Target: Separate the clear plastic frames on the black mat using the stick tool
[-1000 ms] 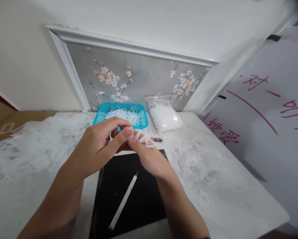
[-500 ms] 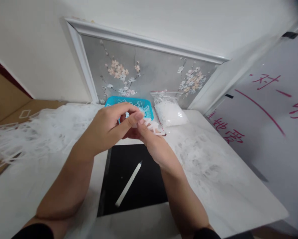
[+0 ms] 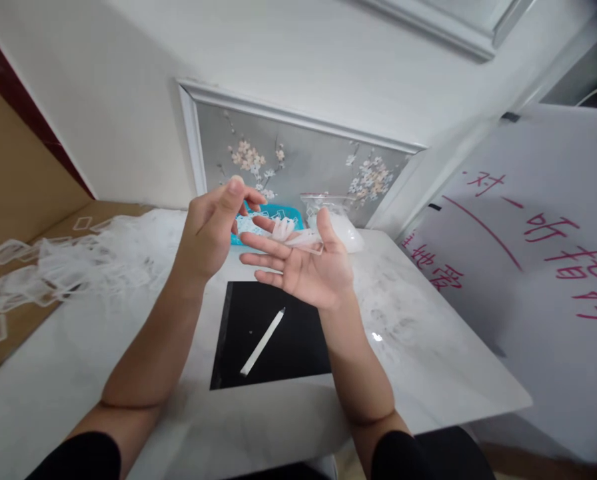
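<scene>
My right hand (image 3: 311, 263) is turned palm up with its fingers spread. Several thin white plastic frames (image 3: 291, 233) are bunched across its upper fingers and reach toward the thumb; how they are held there is partly hidden. To the left, my left hand (image 3: 213, 227) is raised with thumb up and fingers loosely apart, nothing visible in it. Behind both hands stands a blue basket (image 3: 241, 217) with more white frames inside, partly covered by the hands. Below them a white pen-like stick (image 3: 262, 342) lies on a black mat (image 3: 293, 353).
A large heap of translucent frames (image 3: 108, 253) spreads over the table's left side and some cardboard (image 3: 68, 223). A clear bag of white pieces (image 3: 346, 230) sits at the back. Loose clear pieces (image 3: 378, 303) lie on the right, beside a whiteboard (image 3: 503, 300).
My hands were together around the white frames and have now come apart. The left has lifted away; the right has opened out palm up, keeping the frames. The view has shifted.
</scene>
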Tool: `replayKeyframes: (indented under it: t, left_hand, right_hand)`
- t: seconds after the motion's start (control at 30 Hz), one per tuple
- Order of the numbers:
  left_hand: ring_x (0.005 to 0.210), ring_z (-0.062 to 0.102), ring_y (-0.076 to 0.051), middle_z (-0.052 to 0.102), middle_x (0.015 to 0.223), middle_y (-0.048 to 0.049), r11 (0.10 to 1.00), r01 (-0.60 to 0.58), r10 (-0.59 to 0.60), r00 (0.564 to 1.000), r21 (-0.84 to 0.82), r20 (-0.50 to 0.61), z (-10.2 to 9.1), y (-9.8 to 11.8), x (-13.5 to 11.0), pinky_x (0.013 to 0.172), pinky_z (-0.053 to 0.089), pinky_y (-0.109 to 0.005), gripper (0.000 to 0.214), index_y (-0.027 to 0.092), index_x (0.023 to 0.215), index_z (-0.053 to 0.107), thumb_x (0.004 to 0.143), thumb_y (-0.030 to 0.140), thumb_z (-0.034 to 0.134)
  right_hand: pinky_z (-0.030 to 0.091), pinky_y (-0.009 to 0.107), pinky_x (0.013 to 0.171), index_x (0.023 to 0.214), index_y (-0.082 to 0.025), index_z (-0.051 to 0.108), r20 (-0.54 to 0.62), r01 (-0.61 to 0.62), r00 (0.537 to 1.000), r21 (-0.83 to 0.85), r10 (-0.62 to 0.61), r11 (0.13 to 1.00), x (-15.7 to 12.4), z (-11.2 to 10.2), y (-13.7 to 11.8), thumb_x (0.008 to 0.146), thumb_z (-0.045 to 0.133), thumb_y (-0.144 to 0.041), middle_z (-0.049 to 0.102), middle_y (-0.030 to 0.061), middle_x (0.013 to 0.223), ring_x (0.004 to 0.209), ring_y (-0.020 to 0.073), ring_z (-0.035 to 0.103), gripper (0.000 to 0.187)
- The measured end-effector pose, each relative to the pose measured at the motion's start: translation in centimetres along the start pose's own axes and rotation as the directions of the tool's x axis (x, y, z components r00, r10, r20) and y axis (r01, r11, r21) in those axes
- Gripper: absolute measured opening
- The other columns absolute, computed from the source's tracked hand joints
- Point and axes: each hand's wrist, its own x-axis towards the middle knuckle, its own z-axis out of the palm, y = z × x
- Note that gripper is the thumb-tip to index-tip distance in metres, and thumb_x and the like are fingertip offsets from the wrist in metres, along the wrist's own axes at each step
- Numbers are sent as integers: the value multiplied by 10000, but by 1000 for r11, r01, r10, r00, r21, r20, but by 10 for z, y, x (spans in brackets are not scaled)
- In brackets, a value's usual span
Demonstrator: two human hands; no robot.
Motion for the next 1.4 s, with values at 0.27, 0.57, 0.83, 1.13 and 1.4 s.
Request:
replayKeyframes:
  t: [0.27,0.57,0.83,1.13,1.4]
  left_hand:
    - [1044,652,-238,675,1216,-112,964,168,-72,912,-207,404,-5,5,-8,985,503,-397,687,181,965,735,931,728,320]
    - [1140,648,-279,734,1039,-91,890,326,-91,813,-319,576,-9,18,-19,1033,497,-446,675,240,1121,712,906,760,339]
    - [1113,662,-282,705,1167,-118,861,297,-91,889,-413,450,-28,22,-10,888,572,-415,611,207,1119,685,949,678,336]
    - [1065,623,-222,666,1118,-70,987,-129,128,992,92,22,-82,-33,-41,939,501,-392,265,240,1096,631,973,436,500]
    - [983,650,-242,707,1011,-99,778,-260,-20,899,571,437,-122,-180,-101,916,505,-414,197,208,973,667,959,318,503]
  right_hand:
    - [510,407,960,980,-127,682,52,-118,992,10,117,993,-9,2,10,782,116,-901,710,209,1141,1112,294,662,979]
    - [523,438,842,1160,-139,647,120,-61,991,-7,61,998,-20,11,3,677,-5,-961,735,121,772,771,275,728,1155]
    - [533,487,812,717,-209,624,100,139,988,-206,-121,969,-13,9,20,734,281,-936,597,27,486,627,245,678,804]
    - [519,360,743,818,-183,664,-333,-210,712,-941,-618,265,71,-54,8,980,332,-599,649,69,744,792,228,640,557]
    - [462,341,872,1010,-75,723,-492,-495,823,-866,-284,67,170,-147,20,786,739,-513,727,219,1013,1044,317,648,492]
